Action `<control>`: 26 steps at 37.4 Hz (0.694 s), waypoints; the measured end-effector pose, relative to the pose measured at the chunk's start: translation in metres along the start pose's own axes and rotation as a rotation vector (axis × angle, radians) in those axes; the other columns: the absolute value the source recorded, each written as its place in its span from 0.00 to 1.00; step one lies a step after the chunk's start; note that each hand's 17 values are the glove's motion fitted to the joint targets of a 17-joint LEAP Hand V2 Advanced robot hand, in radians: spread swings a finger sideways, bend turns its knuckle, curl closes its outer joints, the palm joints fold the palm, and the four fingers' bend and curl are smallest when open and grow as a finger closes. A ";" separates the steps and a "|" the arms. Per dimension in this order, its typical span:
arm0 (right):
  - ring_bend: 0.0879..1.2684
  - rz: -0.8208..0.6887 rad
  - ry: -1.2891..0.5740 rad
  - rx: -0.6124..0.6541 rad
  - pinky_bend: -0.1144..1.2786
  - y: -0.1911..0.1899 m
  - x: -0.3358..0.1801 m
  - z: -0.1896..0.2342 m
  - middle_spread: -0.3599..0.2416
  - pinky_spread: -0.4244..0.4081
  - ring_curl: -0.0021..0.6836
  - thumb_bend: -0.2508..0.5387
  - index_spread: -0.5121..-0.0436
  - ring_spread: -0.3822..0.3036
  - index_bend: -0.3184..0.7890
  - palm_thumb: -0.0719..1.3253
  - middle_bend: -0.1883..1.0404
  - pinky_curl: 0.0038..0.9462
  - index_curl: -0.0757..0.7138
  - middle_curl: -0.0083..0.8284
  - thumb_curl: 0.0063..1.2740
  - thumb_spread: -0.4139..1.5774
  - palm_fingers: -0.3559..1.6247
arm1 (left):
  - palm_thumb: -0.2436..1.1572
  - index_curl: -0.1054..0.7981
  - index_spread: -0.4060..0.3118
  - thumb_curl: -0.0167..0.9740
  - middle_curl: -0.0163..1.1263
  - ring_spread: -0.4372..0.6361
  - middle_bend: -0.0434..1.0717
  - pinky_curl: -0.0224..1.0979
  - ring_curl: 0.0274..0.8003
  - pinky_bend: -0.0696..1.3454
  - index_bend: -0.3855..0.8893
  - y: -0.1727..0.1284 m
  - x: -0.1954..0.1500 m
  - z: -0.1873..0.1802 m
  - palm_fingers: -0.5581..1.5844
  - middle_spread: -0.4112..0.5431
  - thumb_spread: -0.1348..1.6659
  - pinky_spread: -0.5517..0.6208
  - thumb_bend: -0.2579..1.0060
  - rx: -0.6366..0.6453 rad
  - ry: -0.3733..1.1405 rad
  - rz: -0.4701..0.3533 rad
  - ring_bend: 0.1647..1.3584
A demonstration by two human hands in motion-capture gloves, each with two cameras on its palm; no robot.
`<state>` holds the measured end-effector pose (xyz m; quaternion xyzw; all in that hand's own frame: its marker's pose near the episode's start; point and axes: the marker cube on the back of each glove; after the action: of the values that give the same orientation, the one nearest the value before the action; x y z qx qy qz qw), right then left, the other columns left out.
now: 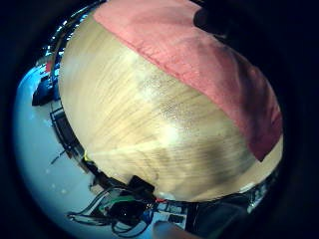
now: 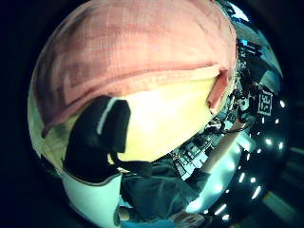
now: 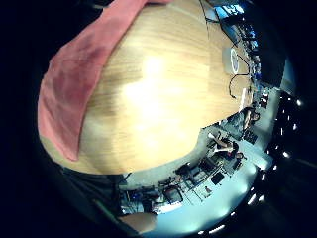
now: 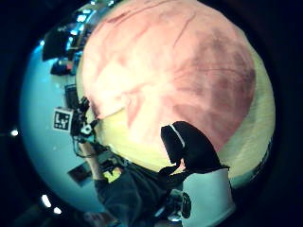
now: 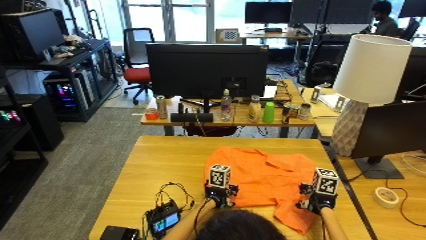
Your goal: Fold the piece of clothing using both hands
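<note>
An orange shirt (image 5: 266, 180) lies spread flat on the wooden table (image 5: 166, 165), its near hem toward the person. My left hand (image 5: 214, 199) is at the hem's left corner and my right hand (image 5: 318, 204) at the right corner, where a flap of cloth hangs nearer the table's edge. In the left thumb side palm view the thumb (image 2: 97, 137) is stretched over bare wood beside the shirt's edge (image 2: 133, 52). In the right thumb side palm view the thumb (image 4: 189, 146) reaches over the shirt's border (image 4: 175, 71). No cloth is lifted or pinched.
A small device with a screen and looped cables (image 5: 163, 220) lies left of my left hand. A tape roll (image 5: 385, 196), a dark monitor (image 5: 393, 130) and a white lamp (image 5: 363, 100) stand on the right. Another desk with bottles is behind.
</note>
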<state>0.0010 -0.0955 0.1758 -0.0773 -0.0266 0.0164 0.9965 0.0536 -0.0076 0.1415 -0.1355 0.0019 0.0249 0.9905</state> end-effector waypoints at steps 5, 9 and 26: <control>0.37 0.024 0.000 -0.055 0.46 -0.014 0.004 0.015 0.50 0.79 0.46 0.29 0.27 0.60 0.37 0.48 0.31 0.37 0.34 0.40 0.22 0.72 0.28 | 0.40 0.34 0.46 0.31 0.19 0.74 0.22 0.30 0.28 0.51 0.47 0.002 0.003 0.006 0.31 0.69 0.69 0.76 0.26 -0.057 -0.008 -0.009 0.42; 0.38 0.031 0.016 -0.101 0.47 -0.016 0.004 0.021 0.50 0.78 0.47 0.30 0.27 0.59 0.38 0.50 0.31 0.37 0.33 0.41 0.23 0.72 0.28 | 0.43 0.36 0.45 0.31 0.21 0.70 0.23 0.30 0.28 0.49 0.45 0.001 0.005 0.006 0.34 0.63 0.71 0.73 0.26 -0.054 -0.029 -0.010 0.40; 0.36 0.019 -0.025 0.032 0.44 -0.019 0.009 0.046 0.39 0.64 0.47 0.40 0.27 0.42 0.45 0.70 0.35 0.36 0.38 0.44 0.27 0.74 0.40 | 0.51 0.46 0.33 0.30 0.29 0.31 0.20 0.34 0.33 0.54 0.42 -0.020 0.010 -0.007 0.66 0.34 0.77 0.29 0.25 0.398 -0.234 0.015 0.35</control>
<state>0.0082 -0.1065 0.2245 -0.0612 -0.0379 0.0272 0.9970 0.0644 -0.0280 0.1398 0.0662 -0.1073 0.0470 0.9909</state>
